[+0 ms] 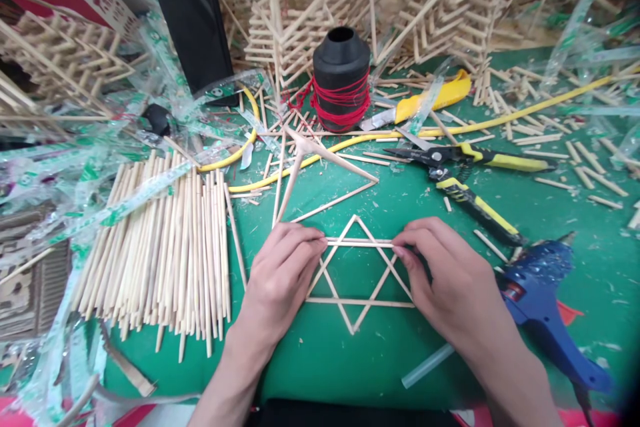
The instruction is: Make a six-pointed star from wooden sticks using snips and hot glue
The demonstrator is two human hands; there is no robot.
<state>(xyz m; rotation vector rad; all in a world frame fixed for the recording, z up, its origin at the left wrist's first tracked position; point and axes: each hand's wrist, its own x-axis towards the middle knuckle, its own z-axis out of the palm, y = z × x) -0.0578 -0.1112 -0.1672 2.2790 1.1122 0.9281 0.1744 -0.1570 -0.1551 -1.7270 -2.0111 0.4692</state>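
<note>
A six-pointed star of thin wooden sticks (pixel 360 303) lies flat on the green table in front of me. Across its upper part runs a wooden stick (pixel 361 241), close alongside another that is nearly parallel. My left hand (pixel 280 277) pinches this stick near its left end, fingers closed. At the other end, my right hand (pixel 447 270) pinches it between thumb and fingers. Both hands cover the star's upper side corners. Just behind the star stands a three-dimensional frame of joined sticks (pixel 327 207).
A pile of sticks (pixel 160 253) lies left. A blue glue gun (pixel 545 307) and glue stick (pixel 427 365) are at right. Behind are cutters (pixel 450 170), a yellow utility knife (pixel 435 97), a black cone with red thread (pixel 342 90), a yellow cable (pixel 380 138) and stacked stick structures (pixel 450 13).
</note>
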